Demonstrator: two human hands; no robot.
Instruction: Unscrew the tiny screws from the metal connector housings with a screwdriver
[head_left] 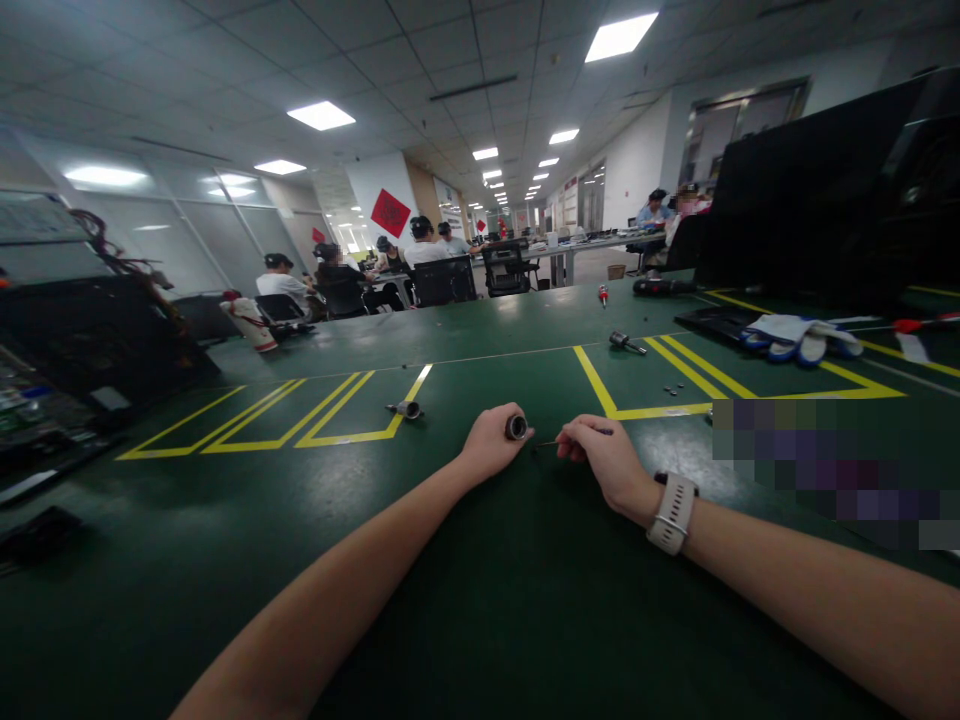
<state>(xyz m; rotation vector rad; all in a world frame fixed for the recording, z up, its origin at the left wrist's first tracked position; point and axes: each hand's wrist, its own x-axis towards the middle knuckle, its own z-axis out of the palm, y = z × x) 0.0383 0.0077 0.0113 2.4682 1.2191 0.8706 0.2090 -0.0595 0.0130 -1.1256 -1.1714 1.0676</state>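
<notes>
My left hand (491,440) is closed around a dark, hollow metal cylinder (516,427), its round open end facing me. To the right of it, my right hand (600,455) pinches a thin rod-like tool (549,443). The tool's slim tip points left at the cylinder, with a small gap between them; its exact kind is too small to make out. Both hands are low over the green tabletop (480,560). Left of my left hand lies a metal part with a thin shaft (407,409). A similar shafted part (626,343) lies beyond my right hand.
Several tiny dark pieces (673,389) lie within the yellow tape (652,412) on the right. White-and-blue gloves (799,335) and a large black monitor (810,200) stand farther right. A red-handled tool (603,294) lies at the far edge. Seated people (424,250) work beyond the table.
</notes>
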